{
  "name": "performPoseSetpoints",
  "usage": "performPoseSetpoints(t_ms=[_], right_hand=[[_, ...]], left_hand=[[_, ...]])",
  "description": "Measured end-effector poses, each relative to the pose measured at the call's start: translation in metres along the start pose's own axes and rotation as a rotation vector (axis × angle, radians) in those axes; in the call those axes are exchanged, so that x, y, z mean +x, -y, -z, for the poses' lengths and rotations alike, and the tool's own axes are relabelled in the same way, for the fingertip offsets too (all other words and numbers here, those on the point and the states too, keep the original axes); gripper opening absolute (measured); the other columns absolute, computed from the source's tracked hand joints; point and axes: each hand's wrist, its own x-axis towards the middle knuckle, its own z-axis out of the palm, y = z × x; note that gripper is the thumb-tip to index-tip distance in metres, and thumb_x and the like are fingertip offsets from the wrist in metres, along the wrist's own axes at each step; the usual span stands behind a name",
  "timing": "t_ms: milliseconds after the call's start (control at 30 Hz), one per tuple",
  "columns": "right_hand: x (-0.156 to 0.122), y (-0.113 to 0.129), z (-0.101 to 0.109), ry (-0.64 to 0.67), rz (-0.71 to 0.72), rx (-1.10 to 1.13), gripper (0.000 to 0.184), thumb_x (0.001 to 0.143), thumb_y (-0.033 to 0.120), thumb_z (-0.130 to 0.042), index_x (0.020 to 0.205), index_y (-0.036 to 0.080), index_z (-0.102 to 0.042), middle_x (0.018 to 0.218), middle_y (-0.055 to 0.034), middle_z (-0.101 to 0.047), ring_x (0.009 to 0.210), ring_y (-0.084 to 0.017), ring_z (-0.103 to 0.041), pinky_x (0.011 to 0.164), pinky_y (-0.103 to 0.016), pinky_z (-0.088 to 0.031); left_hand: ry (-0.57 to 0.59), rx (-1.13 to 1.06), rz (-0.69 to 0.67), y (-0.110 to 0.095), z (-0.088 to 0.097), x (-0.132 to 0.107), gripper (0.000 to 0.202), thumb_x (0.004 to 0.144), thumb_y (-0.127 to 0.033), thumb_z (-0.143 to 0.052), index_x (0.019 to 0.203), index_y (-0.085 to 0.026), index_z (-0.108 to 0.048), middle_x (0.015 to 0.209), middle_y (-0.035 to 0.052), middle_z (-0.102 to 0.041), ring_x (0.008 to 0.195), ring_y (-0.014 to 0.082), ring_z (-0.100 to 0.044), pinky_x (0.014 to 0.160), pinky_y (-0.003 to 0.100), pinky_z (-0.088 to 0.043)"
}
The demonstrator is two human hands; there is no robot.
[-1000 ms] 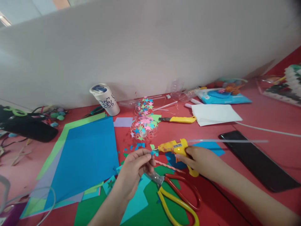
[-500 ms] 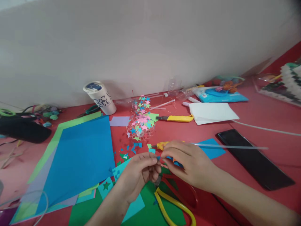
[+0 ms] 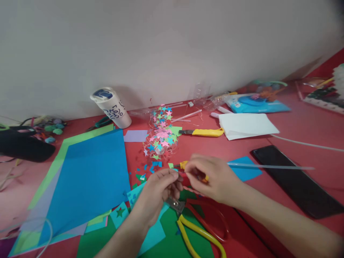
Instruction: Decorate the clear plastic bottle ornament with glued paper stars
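My left hand (image 3: 162,190) is closed, thumb against its curled fingers, above teal and green paper. Facing it, my right hand (image 3: 215,177) pinches thumb and forefinger together a short gap away. Whatever either pinch holds is too small to make out. Behind my right hand lies a yellow tool (image 3: 183,165), mostly hidden, with a clear stick (image 3: 274,166) showing on the far side. Pliers (image 3: 188,222) with one red and one yellow handle rest below my hands. Just beyond stands a clear decoration covered in small paper stars (image 3: 162,134).
Blue sheets (image 3: 88,186) over green and lilac ones lie left. A white tumbler (image 3: 113,107) stands by the wall. A yellow box cutter (image 3: 201,133), folded white paper (image 3: 248,126), a blue packet (image 3: 260,105) and a black phone (image 3: 295,181) are right. Paper scraps (image 3: 156,166) lie mid-table.
My hands have drawn slightly apart, and my right hand has tilted upward. A small blue piece seen between the fingertips earlier no longer shows. The view has shifted slightly.
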Motion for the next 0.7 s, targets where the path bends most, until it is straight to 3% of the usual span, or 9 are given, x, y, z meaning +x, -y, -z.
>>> performPoseSetpoints(t_ms=[100, 167, 233, 400, 700], right_hand=[[0.012, -0.007, 0.005, -0.013, -0.331, 0.270, 0.008, 0.080, 0.017, -0.049, 0.073, 0.018, -0.052, 0.055, 0.0069, -0.044, 0.049, -0.009, -0.041, 0.046, -0.020, -0.032], [0.021, -0.013, 0.005, -0.006, -0.409, 0.334, 0.008, 0.079, 0.021, -0.050, 0.072, 0.019, -0.051, 0.052, 0.0083, -0.040, 0.046, -0.009, -0.037, 0.042, -0.019, -0.028], [0.028, -0.021, 0.002, 0.006, -0.414, 0.349, 0.009, 0.077, 0.023, -0.051, 0.070, 0.019, -0.052, 0.051, 0.0083, -0.039, 0.046, -0.009, -0.036, 0.041, -0.019, -0.027], [0.036, -0.035, -0.011, 0.059, -0.433, 0.398, 0.009, 0.076, 0.025, -0.049, 0.070, 0.019, -0.052, 0.054, 0.0066, -0.044, 0.047, -0.009, -0.040, 0.042, -0.020, -0.031], [0.041, -0.032, -0.007, 0.176, -0.311, 0.298, 0.006, 0.077, 0.016, -0.050, 0.073, 0.019, -0.053, 0.049, 0.0088, -0.040, 0.044, -0.008, -0.038, 0.042, -0.019, -0.028]], left_hand=[[-0.086, 0.215, -0.107, 0.002, -0.003, 0.001, 0.033, 0.079, -0.027, -0.056, 0.110, -0.016, -0.055, 0.058, -0.0055, -0.055, 0.045, 0.0066, -0.044, 0.046, 0.020, -0.032], [-0.085, 0.296, -0.128, 0.006, -0.007, 0.001, 0.057, 0.080, -0.024, -0.054, 0.133, -0.019, -0.035, 0.061, -0.0071, -0.054, 0.047, 0.0074, -0.042, 0.047, 0.021, -0.032], [-0.088, 0.328, -0.125, 0.011, -0.011, -0.001, 0.072, 0.081, -0.022, -0.053, 0.142, -0.021, -0.016, 0.064, -0.0075, -0.052, 0.050, 0.0079, -0.042, 0.049, 0.021, -0.033], [-0.115, 0.308, -0.129, 0.021, -0.021, -0.001, 0.084, 0.081, -0.017, -0.052, 0.145, -0.024, 0.004, 0.066, -0.0073, -0.051, 0.054, 0.0086, -0.041, 0.050, 0.022, -0.034], [-0.162, 0.242, -0.110, 0.023, -0.023, 0.009, 0.078, 0.079, -0.013, -0.052, 0.142, -0.024, -0.008, 0.066, -0.0066, -0.052, 0.055, 0.0088, -0.044, 0.051, 0.022, -0.034]])
